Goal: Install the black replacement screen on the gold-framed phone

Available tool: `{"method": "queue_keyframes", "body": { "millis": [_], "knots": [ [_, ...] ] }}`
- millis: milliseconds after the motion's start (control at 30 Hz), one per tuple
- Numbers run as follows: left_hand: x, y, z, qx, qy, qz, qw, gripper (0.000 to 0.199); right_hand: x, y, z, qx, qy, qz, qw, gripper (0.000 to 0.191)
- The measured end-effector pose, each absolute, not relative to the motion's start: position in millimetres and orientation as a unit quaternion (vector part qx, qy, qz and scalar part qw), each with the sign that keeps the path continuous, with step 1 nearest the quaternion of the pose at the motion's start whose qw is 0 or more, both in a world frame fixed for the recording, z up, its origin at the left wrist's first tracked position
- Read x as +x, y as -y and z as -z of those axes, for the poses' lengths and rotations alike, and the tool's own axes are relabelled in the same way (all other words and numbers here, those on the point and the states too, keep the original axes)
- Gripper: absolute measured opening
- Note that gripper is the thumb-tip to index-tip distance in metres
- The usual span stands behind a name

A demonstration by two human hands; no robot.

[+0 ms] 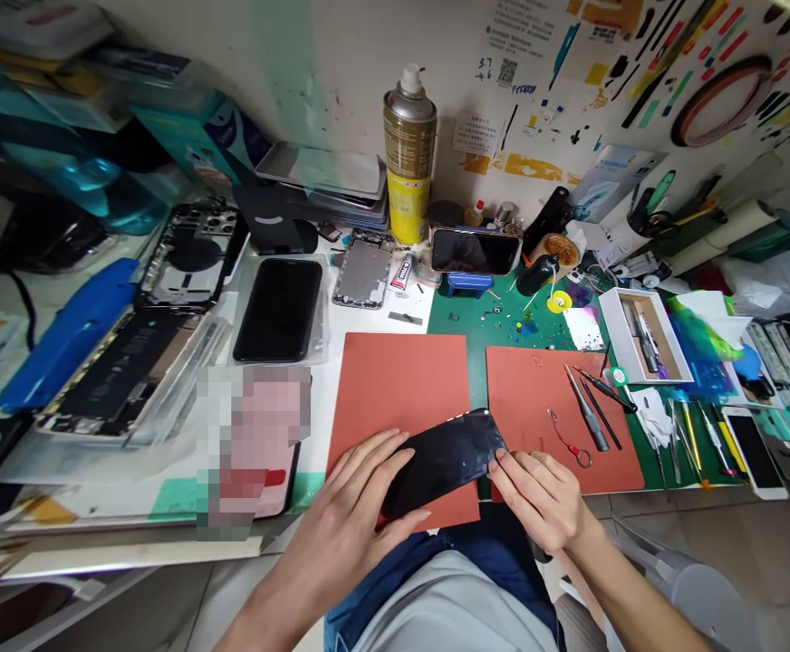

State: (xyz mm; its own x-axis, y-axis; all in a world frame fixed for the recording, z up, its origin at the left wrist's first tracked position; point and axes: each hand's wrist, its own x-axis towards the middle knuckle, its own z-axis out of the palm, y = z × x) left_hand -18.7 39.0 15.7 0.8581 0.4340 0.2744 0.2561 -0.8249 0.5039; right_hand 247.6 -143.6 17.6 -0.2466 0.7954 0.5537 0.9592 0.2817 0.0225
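A black phone point(446, 460) with a glossy screen lies tilted across the near edge of the left red mat point(401, 380). My left hand point(354, 512) wraps its lower left end, fingers over the glass. At the phone's right end, my right hand point(537, 493) pinches the corner with thumb and forefinger. A second red mat point(544, 398) lies just beyond that hand.
Screwdrivers and tweezers point(595, 407) rest on the right mat's edge. A white tray point(643, 335) of tools, a spray can point(409, 154), a propped phone point(475, 251), a dark screen point(279, 308) and opened phone bodies point(130, 362) crowd the bench. A white phone point(752, 448) lies far right.
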Motion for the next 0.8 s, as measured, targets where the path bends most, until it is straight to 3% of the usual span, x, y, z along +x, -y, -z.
{"method": "queue_keyframes", "body": {
  "millis": [367, 467, 533, 600, 700, 800],
  "knots": [
    [-13.4, -33.0, -5.7, 0.938, -0.176, -0.225, 0.194, 0.057, 239.4, 154.3, -8.5, -0.616, 0.747, 0.122, 0.218, 0.033],
    [-14.7, -32.8, -1.6, 0.940, -0.186, -0.206, 0.199, 0.063, 223.3, 160.7, -14.6, -0.631, 0.721, 0.130, 0.255, 0.030],
    [-14.4, -33.5, 0.0, 0.942, -0.195, -0.186, 0.198, 0.067, 201.8, 166.4, -18.4, -0.645, 0.684, 0.108, 0.323, 0.029],
    [-12.9, -35.2, -0.2, 0.946, -0.194, -0.171, 0.195, 0.069, 174.0, 171.0, -20.2, -0.671, 0.610, 0.022, 0.420, 0.027],
    [-9.3, -38.9, -3.2, 0.949, -0.178, -0.165, 0.200, 0.066, 133.3, 171.6, -18.0, -0.699, 0.408, -0.239, 0.536, 0.016],
    [-5.4, -40.7, -6.4, 0.952, -0.166, -0.175, 0.187, 0.063, 109.4, 162.8, -16.4, -0.633, 0.147, -0.468, 0.599, 0.042]
  ]
}}
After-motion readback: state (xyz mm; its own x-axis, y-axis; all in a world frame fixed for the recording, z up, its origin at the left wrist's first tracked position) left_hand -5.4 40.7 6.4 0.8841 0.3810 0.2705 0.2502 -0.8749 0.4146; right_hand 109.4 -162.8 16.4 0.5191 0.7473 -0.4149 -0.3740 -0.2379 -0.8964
